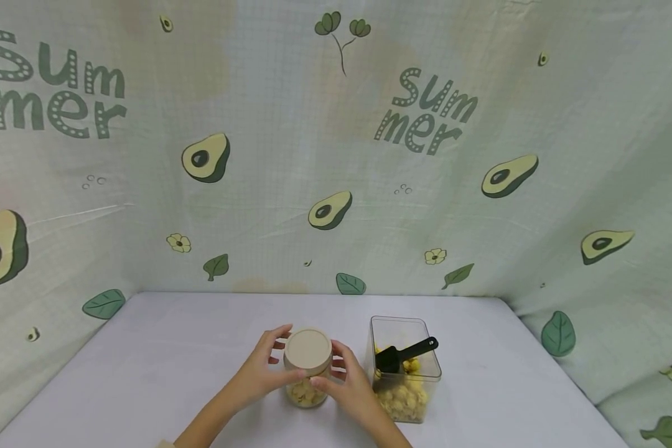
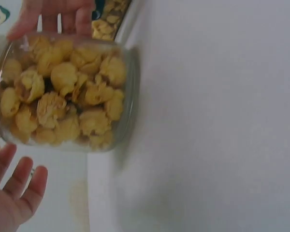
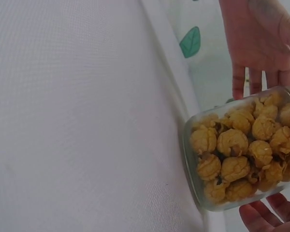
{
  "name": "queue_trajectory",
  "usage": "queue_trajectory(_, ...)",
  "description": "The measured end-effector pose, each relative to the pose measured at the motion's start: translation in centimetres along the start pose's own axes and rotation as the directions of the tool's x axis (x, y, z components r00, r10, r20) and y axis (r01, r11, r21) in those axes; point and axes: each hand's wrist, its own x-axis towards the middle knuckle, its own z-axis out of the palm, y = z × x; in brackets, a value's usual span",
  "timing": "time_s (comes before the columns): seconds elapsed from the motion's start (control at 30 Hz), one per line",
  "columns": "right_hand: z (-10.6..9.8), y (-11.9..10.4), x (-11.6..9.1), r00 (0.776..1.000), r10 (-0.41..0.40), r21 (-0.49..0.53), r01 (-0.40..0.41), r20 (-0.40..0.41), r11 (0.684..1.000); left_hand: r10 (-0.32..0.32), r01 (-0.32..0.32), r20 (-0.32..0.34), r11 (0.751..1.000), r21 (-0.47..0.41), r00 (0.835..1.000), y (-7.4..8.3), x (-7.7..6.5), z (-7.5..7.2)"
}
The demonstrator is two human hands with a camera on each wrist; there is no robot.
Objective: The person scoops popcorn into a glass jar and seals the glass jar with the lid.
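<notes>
A clear jar (image 2: 63, 92) full of caramel popcorn stands on the table in front of me, with a round beige lid (image 1: 308, 350) on top. My left hand (image 1: 262, 368) is around the lid's left side, its thumb on the front edge and its other fingers spread towards the back. From the right, my right hand (image 1: 348, 381) holds the lid's rim, thumb at the front near the left thumb. In the left wrist view, several left fingers (image 2: 24, 181) are bent beside the jar, apart from its glass body.
Right of the jar is an uncovered clear square container (image 1: 406, 320) partly filled with popcorn (image 1: 401, 399). A black scoop (image 1: 406, 354) lies in it, handle over the right rim. Beneath is a white-covered table (image 1: 173, 348); an avocado-print cloth (image 1: 269, 249) hangs behind.
</notes>
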Motion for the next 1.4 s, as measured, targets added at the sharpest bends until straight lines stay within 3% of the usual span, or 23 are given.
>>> queue_trajectory(0.13, -0.1, 0.0, -0.1, 1.000, 0.004, -0.001, -0.004, -0.001, 1.000, -0.050, 0.052, -0.126, 0.999, 0.008, 0.991, 0.3, -0.7, 1.3)
queue_trajectory(0.3, -0.1, 0.0, -0.1, 1.000, 0.002, -0.003, -0.002, -0.001, 1.000, -0.051, 0.059, -0.215, 0.998, 0.029, 0.975, 0.5, -0.8, 2.1)
queue_trajectory(0.53, 0.0, -0.1, -0.1, 1.000, -0.025, -0.006, 0.025, -0.003, 1.000, -0.044, 0.063, -0.261, 0.996, 0.067, 0.964, 0.9, -0.6, 2.3)
queue_trajectory(0.77, 0.0, -0.4, -0.1, 1.000, -0.020, 0.008, 0.020, -0.009, 1.000, 0.029, 0.024, -0.287, 0.984, 0.177, 0.957, 0.9, -0.1, 1.9)
queue_trajectory(0.93, 0.0, -0.3, 0.1, 1.000, -0.020, 0.010, 0.020, -0.015, 1.000, 0.051, 0.005, -0.258, 0.977, 0.212, 0.965, 0.4, 0.3, 1.4)
queue_trajectory(1.07, 0.1, -0.1, 0.0, 1.000, -0.017, 0.008, 0.017, -0.014, 1.000, 0.053, -0.018, -0.194, 0.984, 0.177, 0.980, -0.1, 0.6, 0.8)
queue_trajectory(1.23, 0.0, 0.0, 0.0, 1.000, -0.007, 0.014, 0.007, -0.014, 1.000, 0.127, -0.114, -0.088, 0.984, 0.136, 0.988, -0.9, 1.2, 0.0)
queue_trajectory(1.4, 0.0, 0.1, 0.1, 1.000, -0.010, 0.017, 0.011, -0.010, 1.000, 0.221, -0.220, 0.004, 0.970, 0.100, 0.975, -1.8, 1.9, -0.7)
